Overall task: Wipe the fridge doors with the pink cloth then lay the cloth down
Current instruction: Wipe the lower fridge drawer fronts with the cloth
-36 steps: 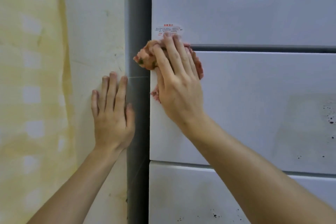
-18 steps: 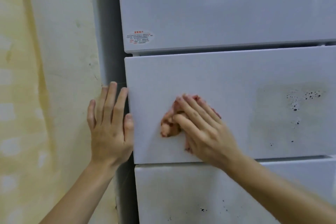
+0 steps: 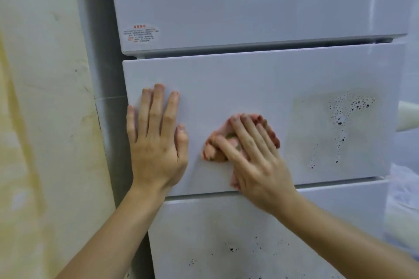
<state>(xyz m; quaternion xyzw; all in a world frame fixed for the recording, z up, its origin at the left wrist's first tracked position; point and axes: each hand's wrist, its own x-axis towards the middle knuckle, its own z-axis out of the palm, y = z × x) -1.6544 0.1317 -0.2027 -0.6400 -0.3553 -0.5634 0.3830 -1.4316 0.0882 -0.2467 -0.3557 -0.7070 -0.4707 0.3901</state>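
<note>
Now that my flat left hand braces the door, my right hand, fingers straight, slides the cloth toward the specks.

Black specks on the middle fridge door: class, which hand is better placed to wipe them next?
Right. The right hand presses the pink cloth nearer the specks; the left hand lies flat, bare, farther off.

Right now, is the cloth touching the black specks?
Apart: the head view shows bare door between the cloth and the specks.
</note>
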